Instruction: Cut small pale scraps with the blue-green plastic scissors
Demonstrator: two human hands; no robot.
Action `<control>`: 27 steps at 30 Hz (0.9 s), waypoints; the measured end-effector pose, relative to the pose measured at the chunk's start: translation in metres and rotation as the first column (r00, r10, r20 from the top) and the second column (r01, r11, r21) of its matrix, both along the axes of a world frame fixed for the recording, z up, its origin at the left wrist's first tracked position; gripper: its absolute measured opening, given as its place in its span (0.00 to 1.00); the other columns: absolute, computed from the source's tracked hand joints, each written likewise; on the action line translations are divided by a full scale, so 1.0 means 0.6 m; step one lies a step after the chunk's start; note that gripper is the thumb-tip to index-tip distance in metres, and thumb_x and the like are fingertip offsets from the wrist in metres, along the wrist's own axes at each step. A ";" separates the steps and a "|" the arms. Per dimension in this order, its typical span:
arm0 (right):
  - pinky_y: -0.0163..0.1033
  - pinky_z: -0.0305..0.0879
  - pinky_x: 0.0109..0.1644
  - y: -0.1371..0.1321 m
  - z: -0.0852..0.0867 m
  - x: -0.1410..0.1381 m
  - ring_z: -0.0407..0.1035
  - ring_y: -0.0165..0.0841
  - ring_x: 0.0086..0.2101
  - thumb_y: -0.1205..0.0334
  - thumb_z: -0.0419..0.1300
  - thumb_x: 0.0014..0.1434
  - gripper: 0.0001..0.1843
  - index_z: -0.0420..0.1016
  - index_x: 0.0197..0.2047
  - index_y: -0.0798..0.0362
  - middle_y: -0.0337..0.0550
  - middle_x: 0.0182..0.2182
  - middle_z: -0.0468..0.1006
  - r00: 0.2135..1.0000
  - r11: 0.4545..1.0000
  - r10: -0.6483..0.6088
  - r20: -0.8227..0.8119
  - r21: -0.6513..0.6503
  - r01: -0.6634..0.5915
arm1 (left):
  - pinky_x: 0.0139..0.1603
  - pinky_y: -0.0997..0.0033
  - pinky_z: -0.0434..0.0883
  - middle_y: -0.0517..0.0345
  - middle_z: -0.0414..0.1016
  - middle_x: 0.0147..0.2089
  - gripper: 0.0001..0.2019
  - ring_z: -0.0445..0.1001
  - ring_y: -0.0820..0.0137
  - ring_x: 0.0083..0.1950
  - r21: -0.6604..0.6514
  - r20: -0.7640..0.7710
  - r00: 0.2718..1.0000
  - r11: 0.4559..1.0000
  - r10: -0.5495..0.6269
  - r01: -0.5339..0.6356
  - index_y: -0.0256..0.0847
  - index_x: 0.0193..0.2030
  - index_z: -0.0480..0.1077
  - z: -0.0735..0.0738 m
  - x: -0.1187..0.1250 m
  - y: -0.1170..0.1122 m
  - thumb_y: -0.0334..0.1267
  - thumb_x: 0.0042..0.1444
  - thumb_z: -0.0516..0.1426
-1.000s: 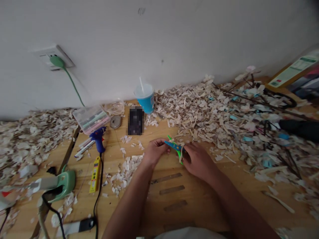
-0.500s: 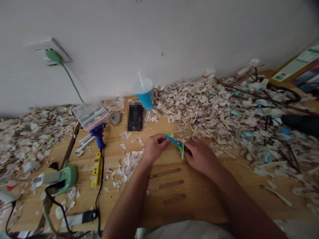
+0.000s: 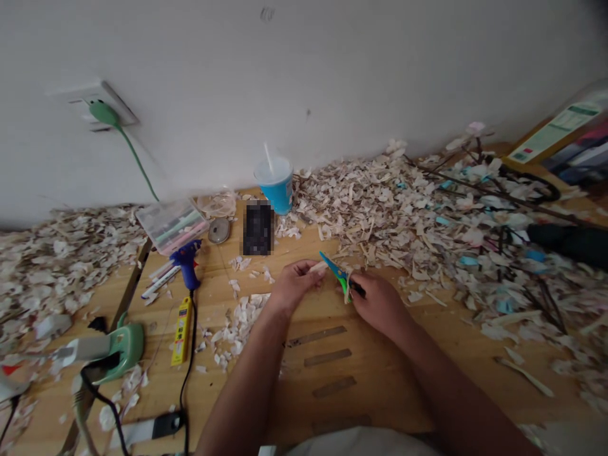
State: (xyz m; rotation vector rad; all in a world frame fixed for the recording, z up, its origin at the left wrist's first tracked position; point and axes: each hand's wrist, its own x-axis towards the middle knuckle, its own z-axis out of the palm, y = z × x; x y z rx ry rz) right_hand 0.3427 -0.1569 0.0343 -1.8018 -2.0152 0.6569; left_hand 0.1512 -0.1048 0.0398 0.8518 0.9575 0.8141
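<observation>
My right hand (image 3: 377,299) is wrapped around a pair of scissors (image 3: 340,272) with blue and green blades and dark handles. The blades point up and left, towards my left hand (image 3: 297,286). Thumb and fingers of that hand pinch a small pale scrap (image 3: 319,268) just left of the blade tips. A tan strip hangs around the scissors near the handles; whether it is tied on or only caught there I cannot tell. Both hands are above the wooden table (image 3: 380,373), over its front middle part.
Pale shavings (image 3: 375,202) heap along the wall and right side. Left stand a blue glue gun (image 3: 188,263), a yellow box (image 3: 181,332), a green power socket (image 3: 128,348) with cables and a clear pen case (image 3: 173,228). A blue cup (image 3: 278,187) with a straw stands behind.
The scissors' tips have come away from my left fingers, and the pale scrap now shows in the pinch. My right hand has shifted slightly. The whole view has tilted a little upward.
</observation>
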 end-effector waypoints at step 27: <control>0.40 0.57 0.40 -0.003 0.010 -0.006 0.63 0.38 0.37 0.64 0.56 0.58 0.05 0.63 0.31 0.51 0.44 0.31 0.70 0.994 0.989 0.096 0.051 0.111 -0.101 | 0.35 0.76 0.71 0.59 0.76 0.27 0.17 0.72 0.77 0.28 -0.200 0.301 0.919 0.959 0.257 -0.203 0.32 0.30 0.75 0.007 0.029 -0.014 0.39 0.36 0.72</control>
